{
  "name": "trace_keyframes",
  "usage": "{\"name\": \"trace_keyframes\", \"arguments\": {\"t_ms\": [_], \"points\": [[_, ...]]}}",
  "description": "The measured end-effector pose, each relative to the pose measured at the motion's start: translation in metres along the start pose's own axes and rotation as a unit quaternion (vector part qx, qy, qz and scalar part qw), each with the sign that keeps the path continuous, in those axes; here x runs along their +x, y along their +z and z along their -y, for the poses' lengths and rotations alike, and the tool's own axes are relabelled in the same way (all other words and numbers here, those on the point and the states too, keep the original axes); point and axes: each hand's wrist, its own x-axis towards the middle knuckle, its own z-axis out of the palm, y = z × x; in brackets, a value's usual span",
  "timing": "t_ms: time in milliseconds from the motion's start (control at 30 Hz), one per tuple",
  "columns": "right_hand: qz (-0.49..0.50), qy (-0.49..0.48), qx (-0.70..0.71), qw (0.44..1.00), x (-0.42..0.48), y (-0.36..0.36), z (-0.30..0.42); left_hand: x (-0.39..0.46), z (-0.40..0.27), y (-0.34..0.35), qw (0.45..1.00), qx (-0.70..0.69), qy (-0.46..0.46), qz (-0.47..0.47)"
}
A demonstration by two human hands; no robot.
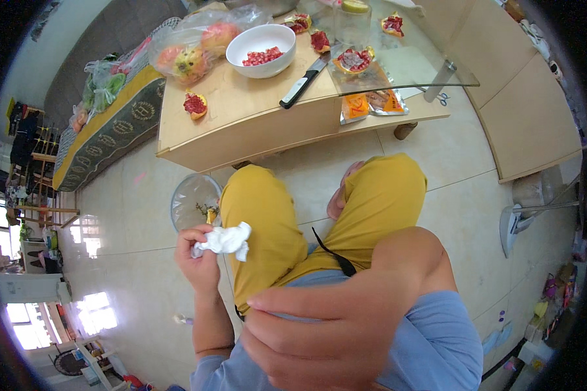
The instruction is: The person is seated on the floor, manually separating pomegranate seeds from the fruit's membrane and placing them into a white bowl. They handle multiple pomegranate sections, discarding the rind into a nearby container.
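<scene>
My left hand (199, 256) pinches a crumpled white tissue (226, 240) above my left thigh, near a lined bin (182, 195). Close to the camera, my right hand (318, 327) is raised before my chest, somewhat blurred, its fingers pointing left; I see nothing in it, though its palm side is hidden. On the wooden table (244, 132) in front of me stands a white bowl (261, 68) with pomegranate seeds (263, 56). A knife (303, 83) lies right of the bowl, its handle towards me. An opened pomegranate piece (195, 104) rests at the table's left.
Whole pomegranates (188, 63) lie in a clear plastic bag. More pomegranate pieces (354, 60) and a glass (352, 24) are at the glass tabletop (411, 78). Orange food packets (355, 107) and scissors (442, 97) lie on the lower shelf. A sofa (112, 132) stands left.
</scene>
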Motion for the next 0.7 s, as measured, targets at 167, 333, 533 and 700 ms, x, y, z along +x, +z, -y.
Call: {"name": "trace_keyframes", "arguments": {"t_ms": [167,333,533,700], "points": [[0.177,0.116,0.004,0.977,-0.008,0.021,-0.038,0.066,0.010,-0.019,0.998,0.016,0.040,-0.052],[0.294,0.255,-0.037,0.920,-0.021,0.047,-0.092,0.180,0.025,-0.033,0.969,0.223,0.001,-0.107],[0.301,0.284,-0.088,0.906,-0.039,0.099,-0.166,0.292,0.089,-0.017,0.942,0.333,0.035,-0.029],[0.238,0.327,-0.068,0.912,-0.051,0.125,-0.201,0.289,0.081,0.000,0.874,0.393,0.275,-0.079]]}}
